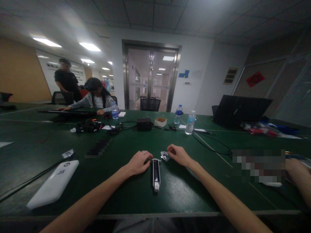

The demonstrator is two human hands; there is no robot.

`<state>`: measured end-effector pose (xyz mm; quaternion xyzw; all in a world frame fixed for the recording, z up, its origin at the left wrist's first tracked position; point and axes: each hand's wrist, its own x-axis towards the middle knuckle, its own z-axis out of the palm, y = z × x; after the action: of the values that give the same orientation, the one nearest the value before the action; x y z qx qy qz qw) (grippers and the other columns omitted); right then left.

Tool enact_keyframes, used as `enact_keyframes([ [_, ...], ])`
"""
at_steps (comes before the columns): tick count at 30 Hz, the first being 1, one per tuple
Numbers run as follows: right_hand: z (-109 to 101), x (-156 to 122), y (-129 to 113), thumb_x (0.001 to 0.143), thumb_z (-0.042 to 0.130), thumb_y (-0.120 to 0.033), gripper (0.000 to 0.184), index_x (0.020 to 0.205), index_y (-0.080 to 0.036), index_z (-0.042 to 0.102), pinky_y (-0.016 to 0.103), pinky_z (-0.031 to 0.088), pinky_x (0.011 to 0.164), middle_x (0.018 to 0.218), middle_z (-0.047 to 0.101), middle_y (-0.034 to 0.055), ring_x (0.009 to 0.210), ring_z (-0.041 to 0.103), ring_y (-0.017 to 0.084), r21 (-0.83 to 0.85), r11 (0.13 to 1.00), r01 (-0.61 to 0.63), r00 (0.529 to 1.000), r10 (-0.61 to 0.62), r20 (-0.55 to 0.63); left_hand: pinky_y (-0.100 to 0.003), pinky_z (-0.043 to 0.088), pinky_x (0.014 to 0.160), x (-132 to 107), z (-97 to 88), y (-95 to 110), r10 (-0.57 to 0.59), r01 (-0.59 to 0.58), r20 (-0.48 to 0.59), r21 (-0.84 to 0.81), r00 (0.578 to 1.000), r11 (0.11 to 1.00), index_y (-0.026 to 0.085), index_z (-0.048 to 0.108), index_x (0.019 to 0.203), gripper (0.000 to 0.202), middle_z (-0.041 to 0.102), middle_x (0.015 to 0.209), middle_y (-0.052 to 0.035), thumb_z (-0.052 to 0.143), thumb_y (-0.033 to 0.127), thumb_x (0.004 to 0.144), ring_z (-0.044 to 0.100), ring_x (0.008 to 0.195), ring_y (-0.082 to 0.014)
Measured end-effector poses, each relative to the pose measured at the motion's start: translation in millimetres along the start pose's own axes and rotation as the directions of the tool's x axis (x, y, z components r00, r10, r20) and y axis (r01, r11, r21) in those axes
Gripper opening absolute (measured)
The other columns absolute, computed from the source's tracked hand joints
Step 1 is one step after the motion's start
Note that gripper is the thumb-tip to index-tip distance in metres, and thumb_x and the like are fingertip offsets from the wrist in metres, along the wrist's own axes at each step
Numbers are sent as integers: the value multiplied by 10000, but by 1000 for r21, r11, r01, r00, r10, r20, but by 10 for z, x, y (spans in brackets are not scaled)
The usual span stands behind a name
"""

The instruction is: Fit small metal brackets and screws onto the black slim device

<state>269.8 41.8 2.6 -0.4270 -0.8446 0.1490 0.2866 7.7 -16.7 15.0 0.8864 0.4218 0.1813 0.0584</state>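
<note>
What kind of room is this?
Probably an office or workroom: there's a big green table, a black chair behind it, and glass double doors in the wall.

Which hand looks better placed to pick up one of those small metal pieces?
Probably the right hand: its fingers are right beside the small metal pieces, while the left hand is farther off, by the far end of the slim device.

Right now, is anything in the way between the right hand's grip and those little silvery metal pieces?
Nothing visible is. The right hand's grip is by the right edge of the little silvery metal pieces. The long, narrow, black-and-silver object lies to their left and nearer the camera, not in between.
</note>
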Motion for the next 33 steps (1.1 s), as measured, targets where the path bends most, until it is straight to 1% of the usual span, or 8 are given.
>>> enact_keyframes([
  [4, 136, -25, -216, 874, 543, -275, 125, 917, -175, 604, 255, 449, 655, 807, 653, 23, 702, 575, 132, 62, 994, 87, 996, -84, -42, -334, 426, 846, -6, -19, 35, 15, -14, -69, 21, 997, 1000, 177, 581, 1081, 218, 617, 1072, -59, 491, 225, 889, 562, 970, -199],
  [9, 296, -61, -419, 839, 607, -268, 103, 900, -185, 618, 254, 453, 663, 799, 647, 9, 711, 579, 129, 182, 971, 153, 988, -146, -52, -315, 413, 826, -18, -2, 105, 91, -90, -109, 12, 990, 996, 177, 579, 1073, 209, 628, 1038, -52, 538, 263, 887, 572, 941, -187],
  [13, 347, -88, -515, 813, 645, -312, 123, 821, -192, 618, 238, 433, 610, 720, 623, -15, 652, 547, 116, 275, 955, 107, 994, -102, -32, -296, 414, 788, -20, 26, 142, 109, -109, -108, 5, 988, 994, 185, 586, 1009, 156, 640, 981, -30, 574, 275, 881, 590, 889, -172],
  [17, 356, -97, -530, 794, 665, -319, 151, 835, -183, 613, 229, 422, 590, 698, 616, -23, 621, 529, 105, 398, 915, 58, 998, -62, -3, -287, 406, 766, -17, 46, 124, 144, -144, -127, 4, 982, 990, 181, 586, 979, 106, 652, 946, -23, 565, 242, 894, 600, 868, -159],
  [20, 349, -94, -516, 777, 684, -309, 157, 834, -178, 618, 232, 422, 597, 697, 620, -23, 615, 532, 102, 444, 895, 47, 998, -59, 12, -282, 404, 749, -11, 53, 112, 161, -162, -129, 8, 978, 987, 173, 595, 952, 91, 658, 938, -29, 558, 236, 899, 603, 859, -157],
  [27, 343, -80, -494, 763, 694, -363, 214, 830, -174, 617, 242, 429, 602, 705, 627, -15, 618, 538, 108, 476, 878, 44, 999, -54, 7, -289, 416, 776, 2, 52, 111, 121, -122, -130, -1, 984, 992, 180, 599, 984, 132, 667, 918, -31, 531, 228, 881, 607, 824, -152],
  [30, 342, -81, -474, 792, 664, -342, 180, 841, -176, 617, 234, 420, 581, 704, 617, -14, 607, 522, 104, 418, 906, 75, 997, -73, -21, -283, 426, 771, 0, 18, 70, 94, -95, -122, -4, 988, 995, 175, 599, 968, 139, 657, 900, -29, 530, 249, 873, 594, 795, -149],
  [33, 316, -80, -428, 811, 631, -286, 111, 847, -182, 618, 231, 425, 592, 714, 612, -14, 624, 528, 107, 300, 947, 116, 993, -105, -53, -279, 430, 745, -4, -29, -9, 70, -69, -107, 17, 992, 998, 169, 597, 958, 150, 643, 884, -28, 527, 269, 871, 579, 767, -149],
])
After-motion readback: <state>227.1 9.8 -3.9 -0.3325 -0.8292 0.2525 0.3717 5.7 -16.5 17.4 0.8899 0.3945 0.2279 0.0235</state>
